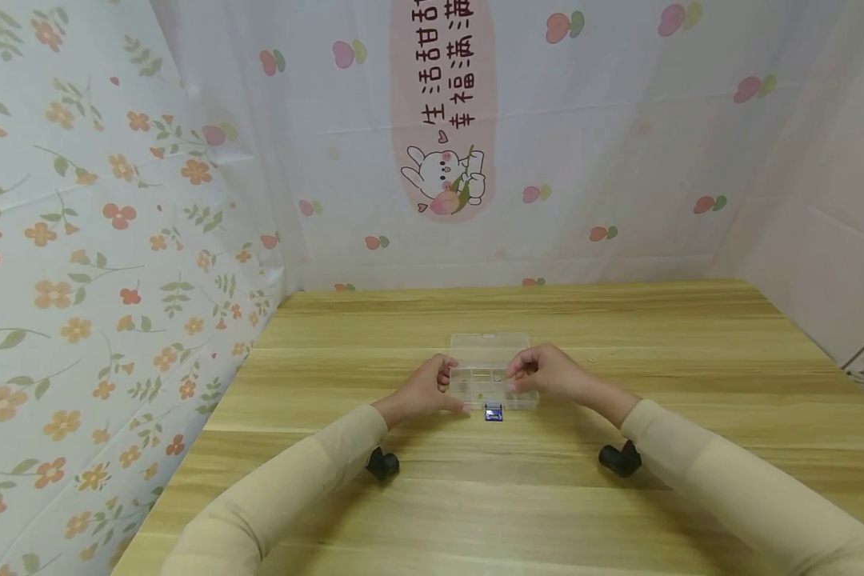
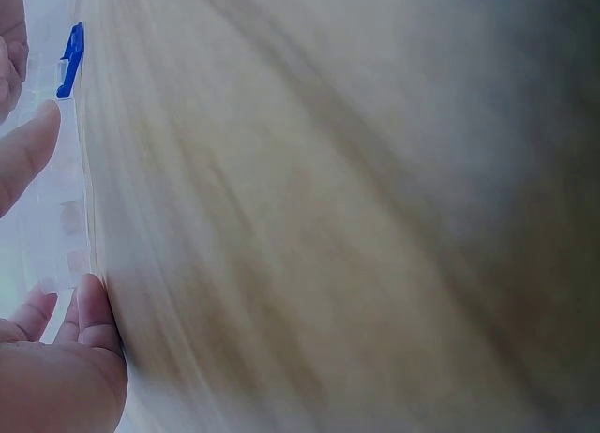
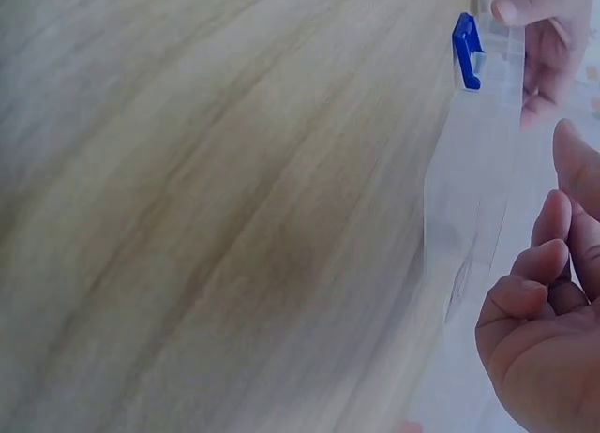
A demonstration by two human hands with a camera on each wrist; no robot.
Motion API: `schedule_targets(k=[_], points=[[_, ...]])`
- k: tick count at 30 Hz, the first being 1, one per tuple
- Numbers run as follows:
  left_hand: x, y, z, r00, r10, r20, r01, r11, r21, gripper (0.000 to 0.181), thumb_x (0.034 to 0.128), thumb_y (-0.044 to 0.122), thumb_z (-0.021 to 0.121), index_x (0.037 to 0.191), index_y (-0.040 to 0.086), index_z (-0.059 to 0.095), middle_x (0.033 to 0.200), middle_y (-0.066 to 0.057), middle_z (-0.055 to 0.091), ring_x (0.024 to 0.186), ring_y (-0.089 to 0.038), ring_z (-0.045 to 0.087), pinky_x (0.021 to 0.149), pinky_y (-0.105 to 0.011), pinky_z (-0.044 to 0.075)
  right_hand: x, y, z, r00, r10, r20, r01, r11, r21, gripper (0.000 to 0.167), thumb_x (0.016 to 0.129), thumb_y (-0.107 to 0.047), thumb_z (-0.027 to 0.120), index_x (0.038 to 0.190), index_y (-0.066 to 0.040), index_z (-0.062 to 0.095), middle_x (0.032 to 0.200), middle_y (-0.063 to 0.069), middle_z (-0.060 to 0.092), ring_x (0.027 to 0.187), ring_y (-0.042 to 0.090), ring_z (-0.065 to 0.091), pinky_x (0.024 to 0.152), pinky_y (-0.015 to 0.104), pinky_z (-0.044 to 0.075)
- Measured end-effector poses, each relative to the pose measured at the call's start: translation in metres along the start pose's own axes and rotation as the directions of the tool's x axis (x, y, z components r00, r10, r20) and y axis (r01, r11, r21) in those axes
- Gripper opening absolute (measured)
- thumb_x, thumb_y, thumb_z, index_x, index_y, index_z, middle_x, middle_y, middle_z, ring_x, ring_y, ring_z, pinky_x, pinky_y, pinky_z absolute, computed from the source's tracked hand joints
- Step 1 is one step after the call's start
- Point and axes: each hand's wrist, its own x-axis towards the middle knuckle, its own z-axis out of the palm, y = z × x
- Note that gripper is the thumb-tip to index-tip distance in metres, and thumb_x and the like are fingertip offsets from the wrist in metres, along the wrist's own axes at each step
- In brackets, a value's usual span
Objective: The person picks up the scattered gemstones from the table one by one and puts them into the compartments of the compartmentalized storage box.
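Observation:
A clear plastic compartment box [image 1: 461, 390] lies on the table with its lid [image 1: 488, 349] raised at the back. A blue latch [image 1: 493, 413] is at its front edge. My left hand [image 1: 430, 388] grips the box's left end, thumb at the front and fingers at the side and back. Over the right-hand compartments is my right hand [image 1: 543, 372], fingers curled and thumb tip near them. In the right wrist view, its thumb and index fingertip look apart; whether they hold something tiny is unclear. Small pale bits seem to lie in some compartments, too small to name.
The wooden table [image 1: 475, 512] runs back to a printed curtain [image 1: 583, 144]. Floral cloth [image 1: 101, 240] hangs along the left side. Black camera mounts [image 1: 383, 464] jut from below both wrists. A tiny pale speck [image 1: 590, 360] lies right of the box.

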Motion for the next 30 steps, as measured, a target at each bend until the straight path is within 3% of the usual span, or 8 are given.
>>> schedule_targets(k=[8,16,30], points=[[0.001,-0.001,0.0,1.0,0.0,-0.001,0.0,1.0,-0.012,0.074,0.0725,0.012,0.087,0.132,0.002,0.045,0.108,-0.007,0.043,0.094,-0.019,0.04,0.08,-0.033,0.038,0.004,-0.003,0.006,1.0,0.021,0.019,-0.019,0.998,-0.061,0.011,0.081,-0.005,0.078,0.089,-0.002,0.071,0.078,0.002,0.06,0.073,0.018,0.049,0.064,0.028,0.043],[0.001,-0.001,0.001,1.0,0.006,-0.004,-0.006,1.0,-0.01,0.074,0.072,0.012,0.088,0.131,0.001,0.045,0.108,-0.008,0.043,0.093,-0.019,0.04,0.08,-0.032,0.038,0.006,-0.004,0.008,1.0,0.006,0.028,-0.004,0.998,-0.062,0.014,0.08,-0.003,0.078,0.089,0.001,0.07,0.078,0.002,0.059,0.073,0.017,0.049,0.064,0.028,0.043],[-0.001,0.001,0.0,1.0,0.006,-0.005,-0.006,1.0,-0.014,0.074,0.0717,0.01,0.087,0.131,0.001,0.044,0.109,-0.009,0.045,0.095,-0.02,0.041,0.082,-0.033,0.038,0.008,-0.009,0.012,0.999,0.044,0.03,-0.039,0.991,-0.13,0.011,0.08,-0.004,0.078,0.088,-0.003,0.07,0.078,0.001,0.061,0.071,0.016,0.051,0.063,0.029,0.044]])
